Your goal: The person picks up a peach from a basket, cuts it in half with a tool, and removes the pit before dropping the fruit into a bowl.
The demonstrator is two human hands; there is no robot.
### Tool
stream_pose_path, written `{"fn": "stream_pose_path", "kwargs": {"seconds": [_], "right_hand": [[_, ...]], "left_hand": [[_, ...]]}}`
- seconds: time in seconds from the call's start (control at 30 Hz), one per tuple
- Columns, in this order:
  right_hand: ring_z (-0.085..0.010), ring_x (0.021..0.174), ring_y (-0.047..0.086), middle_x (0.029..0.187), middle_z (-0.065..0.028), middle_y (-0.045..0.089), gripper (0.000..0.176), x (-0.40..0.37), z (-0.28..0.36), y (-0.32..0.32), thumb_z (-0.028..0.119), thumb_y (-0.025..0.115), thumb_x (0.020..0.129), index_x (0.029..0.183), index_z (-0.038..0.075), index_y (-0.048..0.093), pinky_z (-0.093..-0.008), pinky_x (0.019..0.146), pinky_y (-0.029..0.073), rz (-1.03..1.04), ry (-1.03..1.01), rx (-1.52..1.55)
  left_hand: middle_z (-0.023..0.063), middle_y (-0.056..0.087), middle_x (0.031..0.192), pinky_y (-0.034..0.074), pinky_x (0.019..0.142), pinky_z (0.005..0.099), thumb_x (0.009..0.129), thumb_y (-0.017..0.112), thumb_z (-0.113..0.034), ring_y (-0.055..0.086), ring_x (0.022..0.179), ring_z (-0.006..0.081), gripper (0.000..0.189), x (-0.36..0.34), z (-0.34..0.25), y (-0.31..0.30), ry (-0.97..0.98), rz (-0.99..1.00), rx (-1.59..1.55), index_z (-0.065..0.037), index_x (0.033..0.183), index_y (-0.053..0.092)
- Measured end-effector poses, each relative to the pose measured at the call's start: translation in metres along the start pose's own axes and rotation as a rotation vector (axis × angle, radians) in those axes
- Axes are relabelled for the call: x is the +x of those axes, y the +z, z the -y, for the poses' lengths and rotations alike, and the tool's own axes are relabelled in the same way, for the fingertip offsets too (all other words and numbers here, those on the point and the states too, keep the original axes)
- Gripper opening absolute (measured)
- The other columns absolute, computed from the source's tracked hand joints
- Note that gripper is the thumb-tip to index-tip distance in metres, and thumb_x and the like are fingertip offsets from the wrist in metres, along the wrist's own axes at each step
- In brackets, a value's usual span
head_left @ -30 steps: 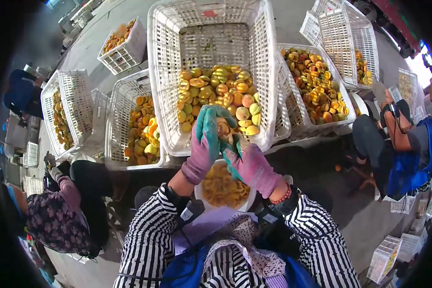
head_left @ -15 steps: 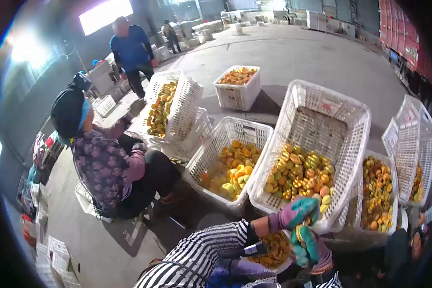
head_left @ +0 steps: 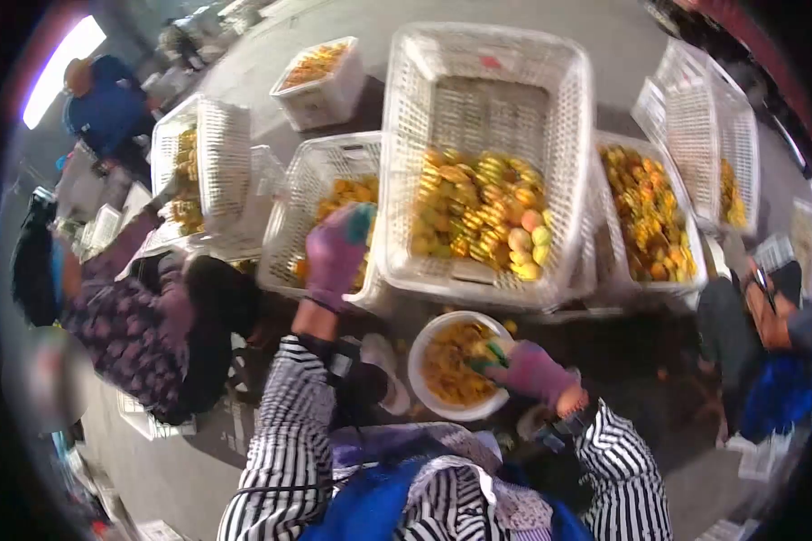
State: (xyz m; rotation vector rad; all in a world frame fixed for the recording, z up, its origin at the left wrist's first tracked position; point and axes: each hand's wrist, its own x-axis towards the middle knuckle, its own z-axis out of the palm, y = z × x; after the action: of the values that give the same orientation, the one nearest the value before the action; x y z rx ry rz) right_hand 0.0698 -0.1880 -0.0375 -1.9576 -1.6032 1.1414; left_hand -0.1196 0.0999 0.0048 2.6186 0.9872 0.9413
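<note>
My left hand point(head_left: 334, 257), in a purple and teal glove, reaches over the near right part of a white crate point(head_left: 278, 194) of yellow-orange, apricot-like fruit. Its fingers are blurred and partly hidden behind the back of the glove. My right hand point(head_left: 534, 371), gloved alike, is at the right rim of a white bucket point(head_left: 415, 365) holding orange-yellow pieces point(head_left: 456, 365). Its fingers are curled closed around something pale that I cannot make out. In front of me a large tilted crate point(head_left: 573, 135) holds scored-looking fruit point(head_left: 483, 212) and several smooth ones at its right corner.
A person in a flowered top point(head_left: 122, 338) sits at the left beside a tipped crate point(head_left: 226, 171) of fruit. Another fruit crate point(head_left: 690, 216) is at the right, near a seated person's arm point(head_left: 767, 311). A person in blue point(head_left: 108, 104) and a smaller crate point(head_left: 320, 99) are farther back.
My hands, together at the large crate's near edge before, have parted. The left has moved over the left crate and the right is at the bucket. My view has turned downward.
</note>
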Motion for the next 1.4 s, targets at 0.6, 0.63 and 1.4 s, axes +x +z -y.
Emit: {"fn": "stream_pose_path", "kwargs": {"seconds": [0.6,0.63,1.4], "right_hand": [[-0.039,0.083,0.061,0.086,-0.0222,0.064,0.059,-0.018,-0.023,-0.038,0.046,0.057,0.081,0.12,0.002,0.051,-0.045,0.074,0.048,-0.451,-0.21,0.231],[-0.039,0.083,0.061,0.086,-0.0222,0.064,0.059,-0.016,-0.02,-0.041,0.046,0.057,0.081,0.12,0.002,0.051,-0.045,0.074,0.048,-0.453,-0.207,0.241],[-0.042,0.069,0.059,0.074,-0.0235,0.061,0.034,0.039,0.034,-0.031,0.033,0.059,0.087,0.099,0.001,0.057,-0.0468,0.058,0.045,-0.905,-0.195,0.189]], "left_hand": [[0.0129,0.064,0.094,0.05,0.074,0.0403,0.079,0.06,-0.019,0.062,0.088,0.0312,0.033,0.086,-0.089,0.24,0.168,0.648,0.085,-0.011,0.111,0.057],[0.0129,0.064,0.094,0.05,0.074,0.0403,0.079,0.06,-0.019,0.062,0.088,0.0312,0.033,0.083,-0.082,0.248,0.172,0.657,0.09,-0.011,0.111,0.057],[0.0097,0.061,0.098,0.047,0.081,0.0307,0.094,0.034,-0.054,0.059,0.089,0.0166,0.059,0.003,-0.153,0.073,-0.119,0.272,-1.294,0.0,0.107,0.052]]}}
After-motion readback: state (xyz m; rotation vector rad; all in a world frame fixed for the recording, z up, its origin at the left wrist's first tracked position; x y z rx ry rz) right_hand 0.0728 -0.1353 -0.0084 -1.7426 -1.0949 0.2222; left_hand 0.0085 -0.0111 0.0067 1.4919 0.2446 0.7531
